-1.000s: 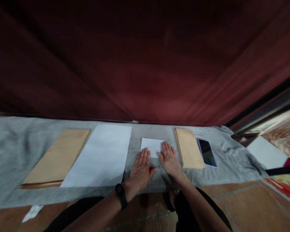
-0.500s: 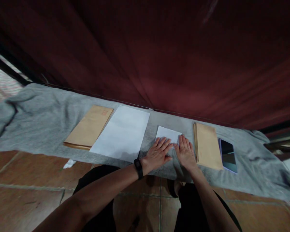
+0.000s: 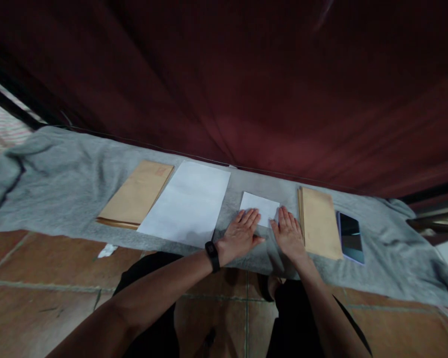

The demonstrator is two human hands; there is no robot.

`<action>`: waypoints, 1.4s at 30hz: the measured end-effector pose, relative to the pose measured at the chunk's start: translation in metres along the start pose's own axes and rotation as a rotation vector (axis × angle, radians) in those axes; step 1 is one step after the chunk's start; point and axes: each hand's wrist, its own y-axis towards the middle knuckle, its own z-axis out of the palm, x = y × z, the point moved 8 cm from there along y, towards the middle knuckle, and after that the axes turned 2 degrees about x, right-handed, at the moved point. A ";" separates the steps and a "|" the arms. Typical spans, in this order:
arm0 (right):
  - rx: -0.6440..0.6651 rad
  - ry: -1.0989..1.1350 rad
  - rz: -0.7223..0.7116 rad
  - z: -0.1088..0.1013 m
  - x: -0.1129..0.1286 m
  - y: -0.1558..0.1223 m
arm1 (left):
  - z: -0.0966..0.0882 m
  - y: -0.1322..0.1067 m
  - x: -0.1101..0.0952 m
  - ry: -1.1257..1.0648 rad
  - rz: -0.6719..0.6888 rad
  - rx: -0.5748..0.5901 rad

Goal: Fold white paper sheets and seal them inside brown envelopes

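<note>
A small folded piece of white paper (image 3: 262, 206) lies flat on the grey cloth between my two hands. My left hand (image 3: 242, 233), with a black band on its wrist, rests flat with its fingertips on the paper's lower left part. My right hand (image 3: 288, 232) lies flat along the paper's right edge, fingers stretched out and its thumb by the lower right corner. Neither hand grips anything. Left of them lies a stack of large white paper sheets (image 3: 188, 201). Close to the right hand is a stack of brown envelopes (image 3: 321, 223).
The grey cloth (image 3: 70, 174) covers a long narrow bench. Another stack of brown envelopes (image 3: 136, 194) lies at the left, partly beside the white sheets. A phone (image 3: 350, 236) sits at the right. Behind hangs a dark red curtain (image 3: 246, 99). A white scrap (image 3: 107, 250) is near the front edge.
My hands have moved slightly apart. The left hand has slid left and down, uncovering more of the small paper. The whole view has shifted a little.
</note>
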 end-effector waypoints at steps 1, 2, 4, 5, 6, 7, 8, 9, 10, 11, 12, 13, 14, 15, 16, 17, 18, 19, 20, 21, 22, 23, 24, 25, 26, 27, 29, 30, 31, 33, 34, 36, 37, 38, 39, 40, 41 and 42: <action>-0.003 0.003 0.000 0.000 0.000 0.000 | 0.000 0.000 0.003 0.001 -0.019 -0.004; -0.005 0.007 0.000 0.000 -0.001 0.000 | 0.000 0.000 0.006 0.004 -0.035 -0.008; -0.006 0.010 -0.004 -0.001 0.000 0.001 | -0.001 0.000 0.011 0.014 -0.060 -0.014; -0.006 0.011 -0.004 -0.001 0.000 0.001 | -0.001 0.000 0.014 0.020 -0.072 -0.016; -0.005 0.010 -0.003 -0.002 0.000 0.001 | -0.002 0.000 0.016 0.027 -0.083 -0.016; -0.004 0.008 -0.001 -0.002 0.000 0.001 | -0.002 0.000 0.018 0.033 -0.096 -0.014; -0.002 0.005 0.002 -0.002 -0.001 0.001 | -0.003 0.000 0.020 0.037 -0.107 -0.010; 0.000 0.002 0.004 -0.002 -0.001 0.002 | -0.004 0.001 0.022 0.039 -0.114 -0.006; 0.001 0.000 0.006 -0.002 -0.002 0.001 | -0.004 0.002 0.023 0.041 -0.117 -0.002; 0.001 -0.002 0.007 -0.002 -0.003 0.001 | -0.005 0.004 0.024 0.042 -0.115 0.002; 0.000 -0.002 0.005 -0.002 -0.004 0.001 | -0.005 0.005 0.025 0.042 -0.110 0.007; -0.002 0.002 0.004 -0.001 -0.005 0.001 | -0.005 0.007 0.027 0.042 -0.102 0.014; -0.006 0.011 0.003 -0.001 -0.006 0.001 | -0.004 0.008 0.028 0.040 -0.095 0.022; -0.013 0.024 0.004 -0.001 -0.007 0.001 | -0.003 0.010 0.030 0.037 -0.090 0.031; -0.022 0.041 0.006 -0.001 -0.008 0.001 | -0.001 0.011 0.031 0.032 -0.086 0.037; -0.032 0.061 0.009 -0.001 -0.009 0.002 | -0.001 0.011 0.033 0.023 -0.084 0.041; -0.044 0.081 0.014 -0.001 -0.010 0.002 | 0.000 0.012 0.034 0.011 -0.080 0.043; -0.054 0.100 0.020 -0.002 -0.011 0.002 | 0.001 0.012 0.035 -0.001 -0.075 0.046; -0.063 0.117 0.025 -0.003 -0.011 0.003 | 0.001 0.011 0.034 -0.010 -0.068 0.050; -0.069 0.133 0.025 -0.005 -0.011 0.004 | 0.000 0.010 0.034 -0.015 -0.060 0.053; -0.069 0.148 0.014 -0.006 -0.009 0.006 | 0.000 0.009 0.032 -0.017 -0.050 0.054; -0.063 0.163 -0.006 -0.007 -0.006 0.007 | -0.001 0.008 0.031 -0.017 -0.040 0.050; -0.053 0.179 -0.037 -0.009 -0.002 0.008 | -0.003 0.007 0.029 -0.017 -0.033 0.041; -0.039 0.196 -0.073 -0.010 0.004 0.009 | -0.005 0.006 0.028 -0.018 -0.029 0.028; -0.023 0.211 -0.113 -0.011 0.010 0.010 | -0.007 0.006 0.027 -0.021 -0.026 0.018; -0.004 0.225 -0.152 -0.012 0.016 0.010 | -0.007 0.006 0.027 -0.023 -0.025 0.015; 0.036 0.244 -0.222 -0.014 0.030 0.009 | -0.007 0.008 0.027 -0.008 -0.034 0.030; 0.054 0.249 -0.252 -0.014 0.036 0.008 | -0.007 0.010 0.028 0.007 -0.040 0.042; 0.068 0.251 -0.276 -0.015 0.040 0.007 | -0.008 0.012 0.029 0.024 -0.048 0.055; 0.077 0.251 -0.293 -0.018 0.045 0.007 | -0.012 0.014 0.030 0.044 -0.059 0.067; 0.072 0.252 -0.285 -0.020 0.045 0.008 | -0.016 0.015 0.030 0.043 -0.060 0.061; 0.058 0.265 -0.252 -0.025 0.039 0.012 | -0.027 0.016 0.030 0.014 -0.055 0.027; 0.053 0.283 -0.225 -0.028 0.035 0.015 | -0.033 0.016 0.031 -0.014 -0.052 -0.001; 0.045 0.314 -0.189 -0.032 0.029 0.017 | -0.040 0.016 0.033 -0.052 -0.056 -0.035; 0.035 0.359 -0.149 -0.036 0.023 0.020 | -0.048 0.017 0.035 -0.101 -0.066 -0.074; 0.022 0.421 -0.110 -0.040 0.017 0.022 | -0.054 0.018 0.039 -0.165 -0.083 -0.117; 0.003 0.497 -0.077 -0.045 0.012 0.024 | -0.061 0.019 0.045 -0.243 -0.107 -0.162; -0.022 0.584 -0.054 -0.050 0.008 0.025 | -0.066 0.020 0.051 -0.340 -0.137 -0.205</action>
